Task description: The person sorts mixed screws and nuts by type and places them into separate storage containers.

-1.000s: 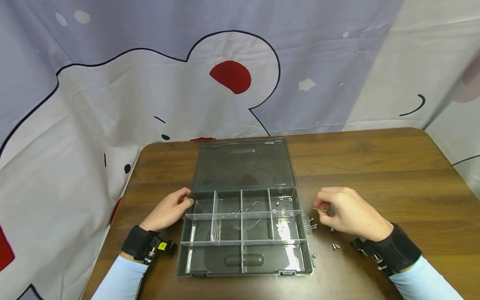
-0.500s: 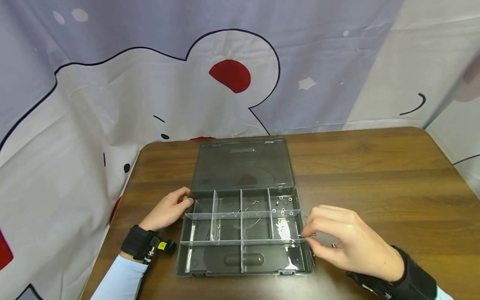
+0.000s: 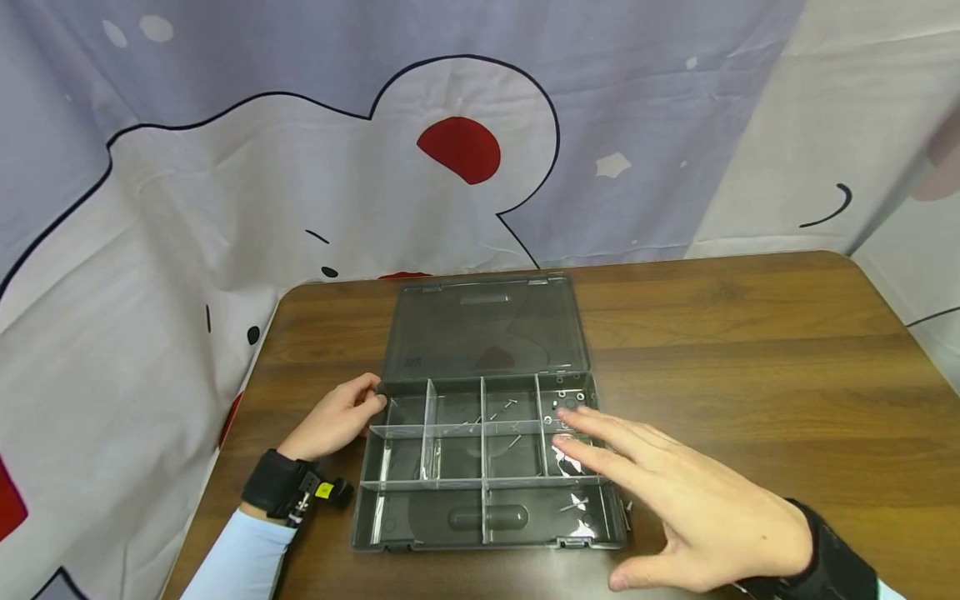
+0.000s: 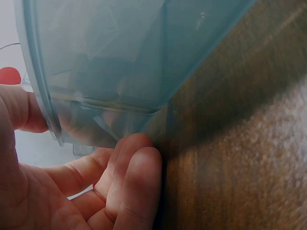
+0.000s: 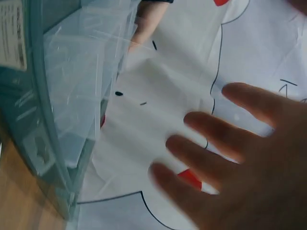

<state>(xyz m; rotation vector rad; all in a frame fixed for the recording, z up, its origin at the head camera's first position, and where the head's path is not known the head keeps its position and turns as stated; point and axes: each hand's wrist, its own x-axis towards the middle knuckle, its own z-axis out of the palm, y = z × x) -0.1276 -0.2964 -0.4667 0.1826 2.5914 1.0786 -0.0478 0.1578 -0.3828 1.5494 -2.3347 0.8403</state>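
Note:
A grey see-through divided storage box (image 3: 420, 547) lies on the table with its lid (image 3: 487, 329) folded back. My left hand (image 3: 330, 427) grips the box's back left corner; in the left wrist view the thumb is at the rim and bent fingers (image 4: 139, 177) touch the corner from outside. Over the box's right side my right hand (image 3: 675, 492) is spread, holding nothing, its fingers straight in the right wrist view too. A small screw (image 3: 575, 505) shows in the front right compartment. Small nuts (image 3: 581, 397) are in the back right one, partly hidden by the fingertips.
Several thin screws (image 3: 511, 404) lie in the middle compartments. Beside the box's right wall, loose screws (image 3: 628, 507) lie on the wooden table (image 3: 750, 333), partly hidden by my right hand. A printed curtain (image 3: 300, 183) hangs behind the table.
My right hand moved left to the box with a pinched screw, then let go and spread its fingers. A screw now shows in the front right compartment. The left hand stayed put.

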